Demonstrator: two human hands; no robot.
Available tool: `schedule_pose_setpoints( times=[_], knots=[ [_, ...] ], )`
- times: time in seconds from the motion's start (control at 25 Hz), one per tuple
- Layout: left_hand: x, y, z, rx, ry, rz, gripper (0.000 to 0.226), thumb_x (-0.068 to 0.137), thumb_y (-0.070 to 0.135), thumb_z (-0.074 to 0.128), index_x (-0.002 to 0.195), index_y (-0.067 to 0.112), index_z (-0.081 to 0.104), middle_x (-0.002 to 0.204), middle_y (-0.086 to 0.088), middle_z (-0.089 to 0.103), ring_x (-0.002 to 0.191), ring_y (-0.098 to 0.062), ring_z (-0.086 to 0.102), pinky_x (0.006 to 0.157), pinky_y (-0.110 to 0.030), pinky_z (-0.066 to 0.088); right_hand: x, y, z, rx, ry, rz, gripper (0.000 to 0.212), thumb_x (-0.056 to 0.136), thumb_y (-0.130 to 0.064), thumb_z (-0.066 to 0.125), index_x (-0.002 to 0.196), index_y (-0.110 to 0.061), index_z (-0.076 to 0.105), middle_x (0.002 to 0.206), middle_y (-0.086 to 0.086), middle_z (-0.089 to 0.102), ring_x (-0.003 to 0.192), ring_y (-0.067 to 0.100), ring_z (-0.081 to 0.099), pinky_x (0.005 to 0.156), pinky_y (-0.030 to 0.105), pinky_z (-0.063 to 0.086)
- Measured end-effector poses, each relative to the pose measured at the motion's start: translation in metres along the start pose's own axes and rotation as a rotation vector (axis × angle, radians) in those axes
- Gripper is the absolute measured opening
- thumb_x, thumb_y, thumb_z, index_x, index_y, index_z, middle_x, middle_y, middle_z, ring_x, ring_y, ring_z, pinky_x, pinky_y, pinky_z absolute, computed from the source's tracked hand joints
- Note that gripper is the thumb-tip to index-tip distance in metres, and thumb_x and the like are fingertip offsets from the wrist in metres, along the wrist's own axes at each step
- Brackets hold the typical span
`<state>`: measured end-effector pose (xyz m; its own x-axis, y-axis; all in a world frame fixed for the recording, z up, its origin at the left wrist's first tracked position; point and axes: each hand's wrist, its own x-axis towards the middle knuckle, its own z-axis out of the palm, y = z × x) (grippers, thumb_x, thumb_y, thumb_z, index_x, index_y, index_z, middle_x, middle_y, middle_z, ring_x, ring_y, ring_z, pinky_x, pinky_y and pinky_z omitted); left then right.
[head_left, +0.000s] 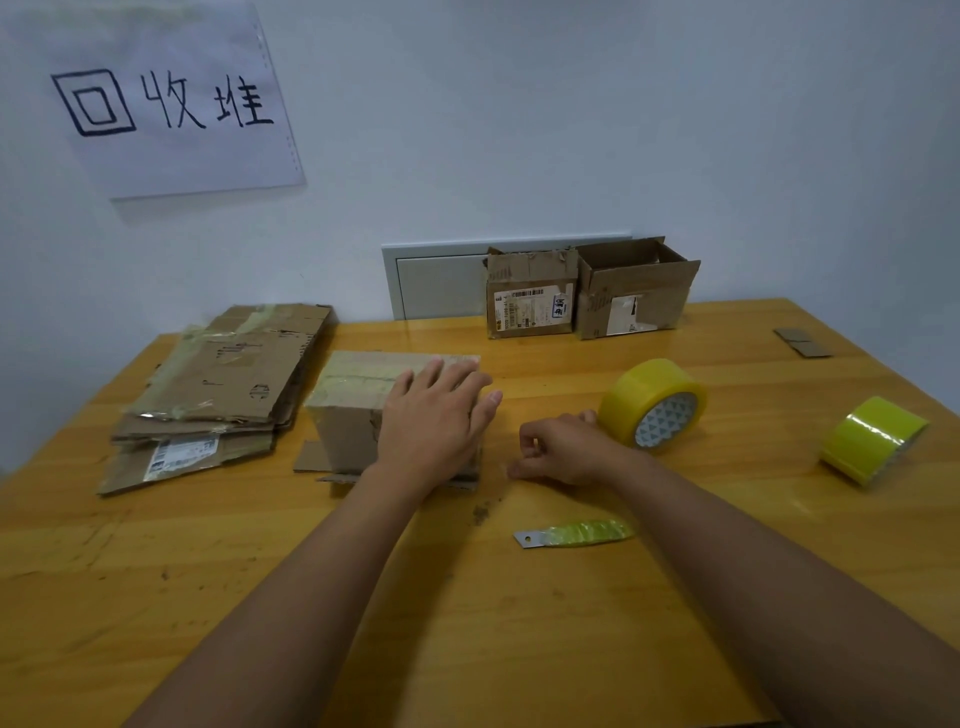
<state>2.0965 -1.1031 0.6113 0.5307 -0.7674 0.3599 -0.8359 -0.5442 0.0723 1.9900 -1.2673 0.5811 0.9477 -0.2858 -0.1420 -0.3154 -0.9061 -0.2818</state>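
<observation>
Cardboard box (349, 415) on the table (467, 623), directly beneath the fingers of the left hand (434, 415). The palm lies flat on the box's top at its right end, and the straight, slightly spread fingers point away from the person, their tips near the far edge. A yellowish tape seam crosses the top to the left of the fingertips, and the box's long axis appears to run crosswise to them. The left forearm reaches forward over the table.

The right hand (563, 447) rests on the table just right of the box and apart from it. Its fingers are curled inward toward the palm, with nothing visible in them. The left hand is therefore the nearer one and already steadies the box. Any taping or cutting would probably fall to the right hand.

Just beyond the right thumb stands a yellow tape roll (652, 402) on edge. A second roll (872, 439) lies well to the right of the fingers. A small knife (576, 533) lies on the near side of the right hand. A stack of flattened cardboard (223, 384) lies left of the left fingers.
</observation>
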Motion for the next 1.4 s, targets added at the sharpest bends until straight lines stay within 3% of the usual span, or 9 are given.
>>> schedule_pose_setpoints(
  times=[0.2, 0.28, 0.4, 0.6, 0.68, 0.76, 0.92, 1.08, 1.4],
  knots=[
    [0.000, 0.000, -0.001, -0.004, -0.013, -0.006, 0.055, 0.097, 0.051, 0.017, 0.143, 0.034, 0.043, 0.152, 0.010, 0.041, 0.146, -0.018, 0.027, 0.117, -0.045, 0.020, 0.006, -0.012, -0.003, -0.191, -0.024, 0.094, 0.049, 0.081, -0.075, 0.053, 0.088, -0.027, 0.052, 0.089, -0.005, 0.057, 0.103, 0.022, 0.054, 0.093, 0.046, 0.030],
    [-0.001, 0.001, -0.004, -0.013, -0.001, -0.012, 0.051, 0.100, 0.049, 0.025, 0.142, 0.028, 0.044, 0.150, 0.006, 0.045, 0.143, -0.018, 0.032, 0.117, -0.044, 0.022, 0.008, -0.015, -0.005, -0.278, -0.009, 0.149, 0.072, 0.075, -0.080, 0.053, 0.116, -0.021, 0.054, 0.118, 0.005, 0.057, 0.118, 0.027, 0.050, 0.100, 0.048, 0.032],
    [-0.003, 0.003, -0.011, -0.026, 0.018, -0.052, 0.051, 0.099, 0.049, 0.036, 0.139, 0.018, 0.044, 0.142, 0.000, 0.043, 0.127, -0.016, 0.044, 0.110, -0.036, 0.032, 0.010, -0.015, -0.008, -0.233, -0.033, 0.205, 0.103, 0.072, -0.081, 0.057, 0.147, -0.015, 0.031, 0.149, 0.011, 0.035, 0.135, 0.032, 0.035, 0.108, 0.046, 0.034],
    [-0.001, -0.005, -0.022, -0.167, -0.031, 0.011, 0.042, 0.097, 0.044, 0.049, 0.133, 0.022, 0.054, 0.136, 0.006, 0.050, 0.123, -0.012, 0.046, 0.115, -0.035, 0.026, 0.011, -0.021, -0.013, 0.405, 0.355, -0.037, 0.064, 0.097, -0.034, 0.056, 0.153, -0.030, 0.025, 0.154, 0.001, 0.028, 0.138, 0.021, 0.036, 0.108, 0.038, 0.039],
    [-0.005, -0.019, -0.028, -0.210, -0.056, 0.051, 0.040, 0.098, 0.039, 0.051, 0.137, 0.027, 0.054, 0.141, 0.010, 0.051, 0.131, -0.010, 0.040, 0.116, -0.036, 0.021, 0.010, -0.027, -0.016, 0.488, 0.386, -0.153, 0.060, 0.099, -0.028, 0.052, 0.152, -0.036, 0.025, 0.156, -0.001, 0.025, 0.138, 0.019, 0.035, 0.108, 0.038, 0.038],
    [-0.011, -0.037, -0.034, -0.230, -0.098, 0.084, 0.041, 0.099, 0.033, 0.052, 0.140, 0.031, 0.051, 0.145, 0.013, 0.048, 0.136, -0.010, 0.036, 0.115, -0.037, 0.024, 0.011, -0.032, -0.018, 0.451, 0.303, -0.201, 0.053, 0.101, -0.032, 0.048, 0.150, -0.036, 0.030, 0.150, 0.000, 0.038, 0.131, 0.017, 0.042, 0.105, 0.038, 0.040],
    [-0.024, -0.054, -0.038, -0.205, -0.105, 0.114, 0.043, 0.099, 0.028, 0.054, 0.141, 0.032, 0.050, 0.149, 0.009, 0.043, 0.137, -0.014, 0.034, 0.111, -0.039, 0.036, 0.013, -0.047, -0.020, 0.281, 0.306, -0.225, 0.041, 0.100, -0.044, 0.047, 0.137, -0.029, 0.045, 0.109, 0.001, 0.066, 0.098, 0.022, 0.060, 0.080, 0.041, 0.051],
    [-0.027, -0.055, -0.038, -0.213, -0.106, 0.103, 0.045, 0.098, 0.029, 0.056, 0.143, 0.033, 0.048, 0.149, 0.007, 0.041, 0.136, -0.015, 0.036, 0.104, -0.038, 0.043, 0.016, -0.054, -0.023, 0.145, 0.353, -0.221, 0.040, 0.097, -0.052, 0.046, 0.127, -0.024, 0.048, 0.099, 0.002, 0.067, 0.085, 0.024, 0.061, 0.071, 0.042, 0.052],
    [-0.022, -0.070, -0.036, -0.275, -0.152, 0.084, 0.054, 0.097, 0.022, 0.057, 0.147, 0.030, 0.038, 0.156, 0.011, 0.032, 0.146, -0.006, 0.017, 0.116, -0.036, 0.025, 0.018, -0.077, -0.021, -0.056, 0.441, -0.187, 0.036, 0.097, -0.051, 0.048, 0.111, -0.018, 0.046, 0.081, -0.003, 0.056, 0.070, 0.019, 0.055, 0.054, 0.032, 0.044]
  ],
)
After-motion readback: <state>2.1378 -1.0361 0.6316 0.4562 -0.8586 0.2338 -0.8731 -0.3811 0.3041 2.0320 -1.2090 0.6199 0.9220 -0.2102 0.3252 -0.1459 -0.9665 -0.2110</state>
